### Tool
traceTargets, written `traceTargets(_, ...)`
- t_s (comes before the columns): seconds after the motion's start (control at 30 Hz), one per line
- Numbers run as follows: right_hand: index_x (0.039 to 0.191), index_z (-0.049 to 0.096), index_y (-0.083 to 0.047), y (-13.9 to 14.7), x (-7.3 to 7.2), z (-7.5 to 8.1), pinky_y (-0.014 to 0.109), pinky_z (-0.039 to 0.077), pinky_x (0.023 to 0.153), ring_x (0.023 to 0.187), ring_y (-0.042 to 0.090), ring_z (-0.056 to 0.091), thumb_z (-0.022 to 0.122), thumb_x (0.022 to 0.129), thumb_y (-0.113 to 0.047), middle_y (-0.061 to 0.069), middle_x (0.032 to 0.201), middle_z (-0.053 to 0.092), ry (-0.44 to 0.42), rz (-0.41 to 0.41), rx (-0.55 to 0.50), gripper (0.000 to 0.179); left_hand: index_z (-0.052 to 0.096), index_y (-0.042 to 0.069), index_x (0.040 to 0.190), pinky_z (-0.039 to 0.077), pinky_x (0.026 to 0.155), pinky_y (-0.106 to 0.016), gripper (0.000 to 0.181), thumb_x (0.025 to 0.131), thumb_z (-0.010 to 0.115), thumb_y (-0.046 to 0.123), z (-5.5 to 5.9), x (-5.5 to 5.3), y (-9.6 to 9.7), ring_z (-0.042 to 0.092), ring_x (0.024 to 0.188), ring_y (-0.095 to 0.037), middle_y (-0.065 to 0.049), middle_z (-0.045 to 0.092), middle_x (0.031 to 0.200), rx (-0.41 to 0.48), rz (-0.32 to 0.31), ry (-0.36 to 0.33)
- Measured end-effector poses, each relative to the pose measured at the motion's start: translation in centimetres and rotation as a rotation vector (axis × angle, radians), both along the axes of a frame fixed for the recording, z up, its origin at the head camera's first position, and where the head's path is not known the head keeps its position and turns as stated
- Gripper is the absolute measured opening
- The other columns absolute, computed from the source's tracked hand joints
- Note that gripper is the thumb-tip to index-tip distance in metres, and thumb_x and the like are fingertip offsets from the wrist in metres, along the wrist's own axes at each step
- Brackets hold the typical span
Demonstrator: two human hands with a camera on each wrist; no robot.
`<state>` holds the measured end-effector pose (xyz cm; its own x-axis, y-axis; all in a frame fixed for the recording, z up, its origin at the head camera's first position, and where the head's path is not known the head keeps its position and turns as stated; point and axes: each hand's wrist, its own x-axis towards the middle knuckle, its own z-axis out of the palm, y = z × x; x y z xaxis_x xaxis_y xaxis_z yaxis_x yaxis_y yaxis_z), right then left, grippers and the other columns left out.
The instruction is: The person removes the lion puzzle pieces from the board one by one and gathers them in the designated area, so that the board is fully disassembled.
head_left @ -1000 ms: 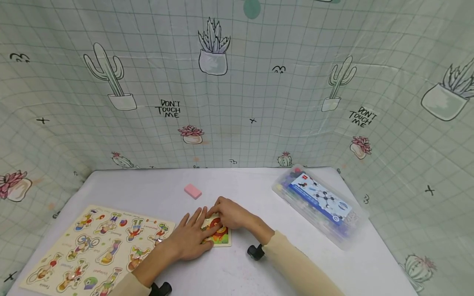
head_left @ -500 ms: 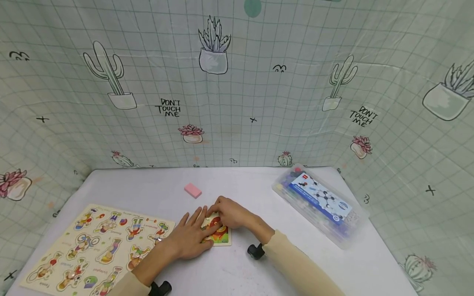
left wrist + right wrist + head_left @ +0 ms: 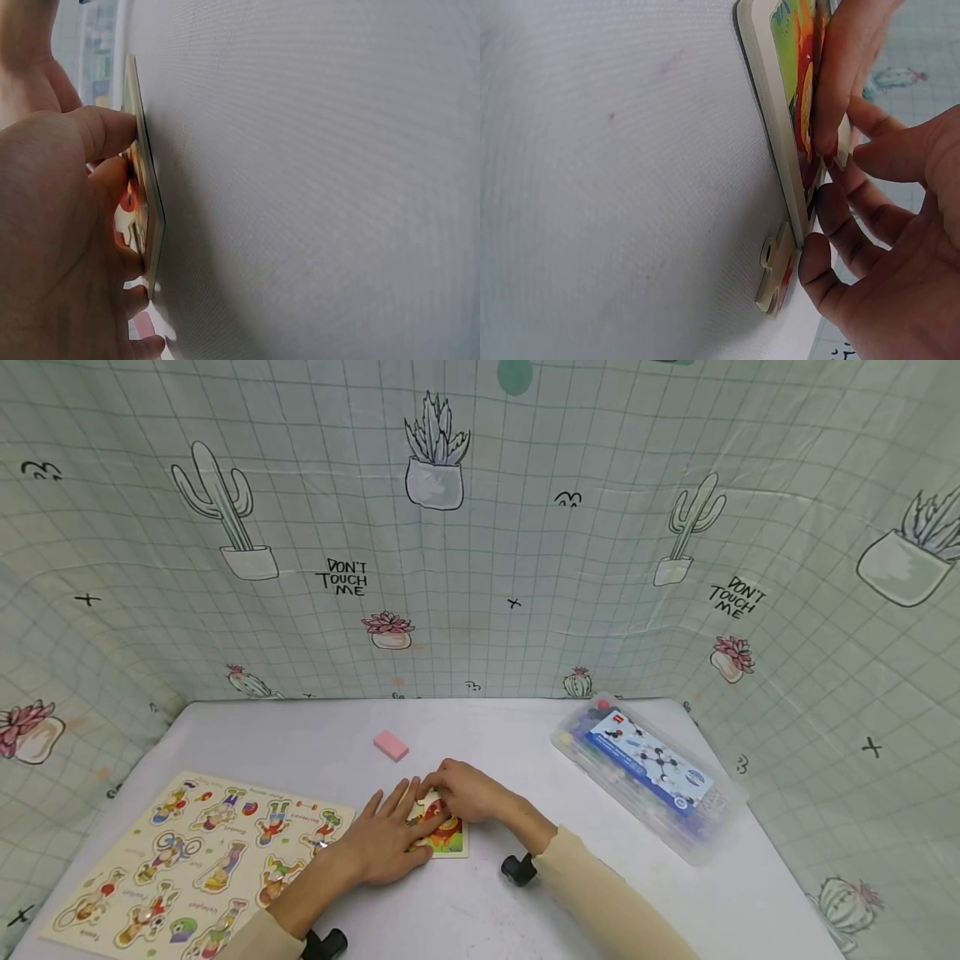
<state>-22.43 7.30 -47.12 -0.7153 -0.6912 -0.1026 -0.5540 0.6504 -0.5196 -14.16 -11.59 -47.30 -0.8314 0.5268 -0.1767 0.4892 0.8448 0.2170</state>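
A small jigsaw puzzle board [image 3: 459,852] with a bright red, orange and green picture lies flat on the white table. My left hand [image 3: 382,852] rests on its left part with fingers spread, the index finger reaching across the picture and the thumb at the near edge. Over the far side of the board, my right hand [image 3: 468,792] pinches a small pale-edged puzzle piece [image 3: 844,141] between thumb and index finger, in the right wrist view. That piece is largely hidden by the fingers. Another loose puzzle piece [image 3: 777,276] lies on the table against the board's far edge.
A large wooden board [image 3: 187,893] of sports figures covers the left side, partly beneath my left forearm. Farther back sits a pink rectangular block [image 3: 391,745]. At the right stands a clear plastic case [image 3: 648,772] with a blue and white label. A patterned cloth [image 3: 480,552] hangs behind the table.
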Motion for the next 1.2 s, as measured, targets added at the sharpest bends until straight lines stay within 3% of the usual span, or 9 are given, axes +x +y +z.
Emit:
traceTargets(0.23, 0.115, 0.075, -0.02, 0.15, -0.04, -0.08, 0.024, 0.046, 0.081, 0.085, 0.006, 0.052, 0.052, 0.1, -0.005, -0.005, 0.101, 0.061, -0.018, -0.009, -0.024, 0.031, 0.047, 0.034, 0.152, 0.019, 0.118, -0.062, 0.05, 0.103, 0.044, 0.048, 0.0, 0.05, 0.01, 0.014, 0.154, -0.036, -0.018, 0.015, 0.167, 0.006, 0.004, 0.003)
traceTargets(0.5, 0.127, 0.069, -0.02, 0.11, 0.1, -0.16, 0.024, 0.048, 0.083, 0.09, 0.007, 0.056, 0.057, 0.097, -0.004, -0.004, 0.106, 0.063, -0.024, -0.031, -0.054, 0.036, 0.046, 0.034, 0.152, 0.018, 0.118, -0.063, 0.051, 0.104, 0.042, 0.048, 0.02, 0.09, 0.03, 0.013, 0.154, -0.037, -0.014, 0.015, 0.168, 0.007, 0.003, 0.002)
traceTargets(0.73, 0.122, 0.071, -0.013, 0.03, 0.05, 0.01, 0.02, 0.047, 0.075, 0.083, 0.005, 0.054, 0.06, 0.097, -0.006, -0.001, 0.1, 0.064, -0.034, -0.045, -0.056, 0.028, 0.047, 0.034, 0.151, 0.019, 0.118, -0.062, 0.051, 0.103, 0.043, 0.048, -0.13, 0.05, 0.04, 0.013, 0.154, -0.036, -0.017, 0.017, 0.167, 0.012, 0.011, 0.0)
traceTargets(1.2, 0.115, 0.073, -0.013, 0.21, 0.03, 0.1, 0.021, 0.048, 0.081, 0.087, 0.004, 0.056, 0.058, 0.099, -0.008, -0.005, 0.106, 0.067, -0.065, -0.05, -0.089, 0.022, 0.048, 0.034, 0.151, 0.019, 0.118, -0.062, 0.05, 0.103, 0.044, 0.048, -0.12, 0.0, 0.04, 0.014, 0.154, -0.036, -0.018, 0.016, 0.167, -0.001, 0.006, 0.0)
